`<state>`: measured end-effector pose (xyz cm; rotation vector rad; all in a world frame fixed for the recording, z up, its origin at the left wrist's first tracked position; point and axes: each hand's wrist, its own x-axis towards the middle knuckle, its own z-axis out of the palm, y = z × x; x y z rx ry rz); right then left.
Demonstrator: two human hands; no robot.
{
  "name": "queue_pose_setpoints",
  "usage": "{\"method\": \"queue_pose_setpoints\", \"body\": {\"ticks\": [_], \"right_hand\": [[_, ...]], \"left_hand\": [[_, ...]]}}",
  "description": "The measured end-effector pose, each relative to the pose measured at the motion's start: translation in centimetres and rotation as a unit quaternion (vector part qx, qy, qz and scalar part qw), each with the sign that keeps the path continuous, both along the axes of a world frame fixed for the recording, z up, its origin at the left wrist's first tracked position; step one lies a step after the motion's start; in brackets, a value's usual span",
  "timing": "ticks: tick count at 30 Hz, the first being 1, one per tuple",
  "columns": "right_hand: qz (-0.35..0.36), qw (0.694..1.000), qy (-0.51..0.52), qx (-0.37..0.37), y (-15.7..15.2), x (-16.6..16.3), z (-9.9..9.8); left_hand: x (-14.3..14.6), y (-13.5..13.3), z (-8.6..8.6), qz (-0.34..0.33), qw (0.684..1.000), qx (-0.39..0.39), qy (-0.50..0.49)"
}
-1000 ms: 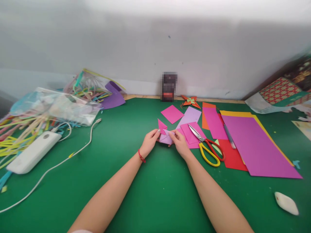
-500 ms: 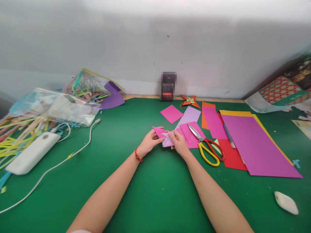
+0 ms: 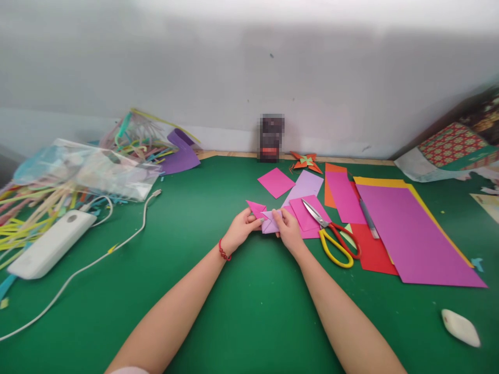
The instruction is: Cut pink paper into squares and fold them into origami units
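Note:
Over the green table (image 3: pixel 241 301), both hands pinch one small folded paper piece (image 3: pixel 266 218) made of pink and lilac sheets. My left hand (image 3: pixel 241 230), with a red bead bracelet at the wrist, grips its left side, where a pink triangular point sticks out. My right hand (image 3: pixel 289 230) holds the lilac right side with closed fingers. Just right of my right hand lie scissors (image 3: pixel 331 235) with yellow and red handles, resting on pink paper squares (image 3: pixel 307 214).
Large magenta, yellow, red and orange sheets (image 3: pixel 409 234) spread to the right. A folded orange star (image 3: pixel 306 162) and a dark blurred object (image 3: pixel 270 137) sit by the wall. At left are a white power bank (image 3: pixel 50 244) with cable, and bags of coloured strips (image 3: pixel 86 171). A white eraser-like lump (image 3: pixel 460 327) lies near right.
The pink point on the left of the folded piece has swung from standing up to lying lower and pointing left. Both hands stayed on the piece and shifted only slightly.

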<state>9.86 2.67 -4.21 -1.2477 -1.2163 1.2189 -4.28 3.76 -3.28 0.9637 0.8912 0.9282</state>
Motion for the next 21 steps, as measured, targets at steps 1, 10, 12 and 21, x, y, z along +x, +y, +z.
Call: {"method": "queue_pose_setpoints", "body": {"ticks": [1,10,12,21], "right_hand": [[-0.003,1.0,0.002,-0.003,0.0,0.0,0.0],[-0.019,1.0,-0.003,0.005,-0.1,0.3,-0.4],[-0.019,0.999,-0.039,0.03,-0.2,0.4,-0.4],[-0.014,0.978,-0.192,0.079,-1.1,0.2,1.0]], "left_hand": [[0.1,-0.1,0.0,0.002,1.0,-0.004,-0.006],[1.5,-1.4,0.4,0.06,0.998,-0.022,-0.021],[1.4,-1.5,0.5,0.067,0.997,-0.038,-0.014],[1.4,-1.9,0.9,0.097,0.993,-0.071,-0.006]]}}
